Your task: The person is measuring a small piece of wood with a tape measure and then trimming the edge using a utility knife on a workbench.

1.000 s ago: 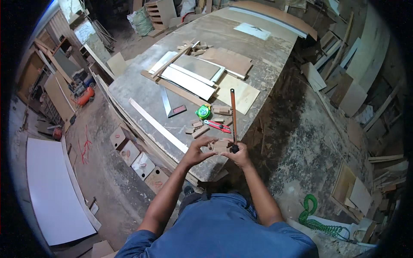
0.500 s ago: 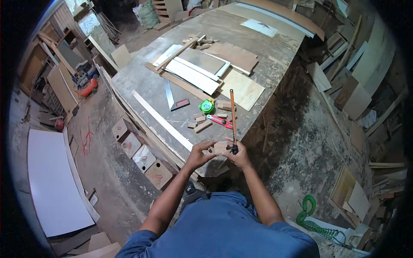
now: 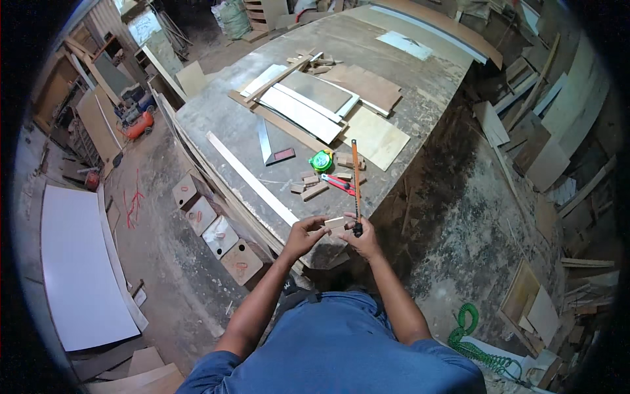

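Between the fingertips of both hands, near the table's close corner, is a small pale wooden block (image 3: 335, 224). My left hand (image 3: 304, 238) pinches its left end. My right hand (image 3: 365, 241) is closed at its right end, and also round the black grip of a slim orange tool (image 3: 356, 177) that looks like a hacksaw seen edge-on, pointing away from me. Just beyond lie a red utility knife (image 3: 340, 184), a green tape measure (image 3: 321, 161) and several small wooden blocks (image 3: 315, 192). A try square (image 3: 269, 148) lies farther left.
On the worktable (image 3: 216, 111) are a long pale strip (image 3: 252, 178), stacked boards (image 3: 302, 111) and a plywood piece (image 3: 375, 136). Drilled boxes (image 3: 241, 262) stand left of it. A white panel (image 3: 85, 269), an orange compressor (image 3: 139, 125) and a green coiled hose (image 3: 482, 354) are on the floor.
The wooden block has been tilted or turned between my fingers, so a pale edge now shows on top. The orange tool stays in my right hand. The whole view has shifted slightly.
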A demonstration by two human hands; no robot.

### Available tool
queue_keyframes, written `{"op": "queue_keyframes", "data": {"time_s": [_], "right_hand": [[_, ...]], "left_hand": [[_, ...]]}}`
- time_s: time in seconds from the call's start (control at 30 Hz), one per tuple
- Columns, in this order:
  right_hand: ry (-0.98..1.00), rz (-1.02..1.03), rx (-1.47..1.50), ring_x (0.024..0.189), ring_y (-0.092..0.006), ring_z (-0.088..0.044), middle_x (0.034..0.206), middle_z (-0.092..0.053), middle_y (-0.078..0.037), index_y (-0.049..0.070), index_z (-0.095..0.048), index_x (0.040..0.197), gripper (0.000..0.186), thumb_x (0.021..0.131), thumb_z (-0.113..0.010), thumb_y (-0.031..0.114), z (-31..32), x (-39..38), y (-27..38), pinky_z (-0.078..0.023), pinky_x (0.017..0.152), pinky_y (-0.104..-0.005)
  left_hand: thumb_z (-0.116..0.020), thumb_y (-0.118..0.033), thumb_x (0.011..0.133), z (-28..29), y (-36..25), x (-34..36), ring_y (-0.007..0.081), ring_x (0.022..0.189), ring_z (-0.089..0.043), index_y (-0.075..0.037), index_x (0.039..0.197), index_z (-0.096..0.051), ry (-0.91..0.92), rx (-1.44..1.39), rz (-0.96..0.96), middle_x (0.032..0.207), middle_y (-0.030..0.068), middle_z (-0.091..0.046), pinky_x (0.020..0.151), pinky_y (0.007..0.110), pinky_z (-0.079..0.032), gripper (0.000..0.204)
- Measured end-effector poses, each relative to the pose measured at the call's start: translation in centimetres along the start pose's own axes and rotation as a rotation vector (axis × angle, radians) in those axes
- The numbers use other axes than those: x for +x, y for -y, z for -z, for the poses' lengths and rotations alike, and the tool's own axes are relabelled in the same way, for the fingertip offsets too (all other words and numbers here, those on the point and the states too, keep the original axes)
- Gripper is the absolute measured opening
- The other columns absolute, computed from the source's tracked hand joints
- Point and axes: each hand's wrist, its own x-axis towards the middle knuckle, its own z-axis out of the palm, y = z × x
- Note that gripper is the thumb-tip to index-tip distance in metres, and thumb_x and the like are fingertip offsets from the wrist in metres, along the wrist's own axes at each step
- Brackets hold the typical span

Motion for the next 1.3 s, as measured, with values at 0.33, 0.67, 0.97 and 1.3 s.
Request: {"op": "queue_keyframes", "data": {"time_s": [0.33,0.67,0.97,1.3], "right_hand": [[-0.051,0.001,0.012,0.068,-0.0031,-0.049,0.083,-0.057,0.004,0.008,-0.056,0.127,0.063,0.07,-0.083,0.015,0.1,-0.1,-1.6,-0.043,0.062,-0.0193],[-0.048,-0.124,0.066,0.078,-0.0096,-0.055,0.086,-0.059,0.001,0.008,-0.061,0.119,0.054,0.071,-0.082,0.021,-0.3,0.3,0.2,-0.048,0.072,-0.0281],[-0.165,-0.168,0.136,0.071,-0.0077,-0.052,0.086,-0.058,0.001,0.006,-0.064,0.097,0.029,0.074,-0.079,0.017,0.6,0.6,-1.1,-0.045,0.063,-0.0258],[-0.129,-0.082,0.093,0.048,-0.0031,-0.046,0.073,-0.056,0.002,0.005,-0.062,0.101,0.028,0.078,-0.078,0.01,0.1,0.6,-0.7,-0.037,0.04,-0.0195]], "left_hand": [[-0.069,-0.006,0.087,0.3,0.0,0.1,0.0112,0.087,-0.064,-0.001,0.115,-0.065,-0.044,-0.032,0.104,0.094,0.0064,-0.069,0.079,0.027,-0.052,0.029],[-0.068,-0.009,0.088,1.5,0.9,0.0,0.0102,0.086,-0.062,-0.002,0.116,-0.064,-0.08,-0.094,0.101,0.094,0.005,-0.068,0.078,0.026,-0.051,0.029],[-0.067,-0.005,0.088,2.2,1.1,0.4,0.0097,0.089,-0.061,-0.001,0.116,-0.064,-0.101,-0.089,0.078,0.096,0.0033,-0.066,0.08,0.026,-0.051,0.028],[-0.068,-0.007,0.089,2.2,0.5,0.3,0.0073,0.082,-0.057,-0.002,0.115,-0.065,-0.068,-0.024,0.099,0.087,-0.0007,-0.064,0.075,0.024,-0.049,0.026]]}}
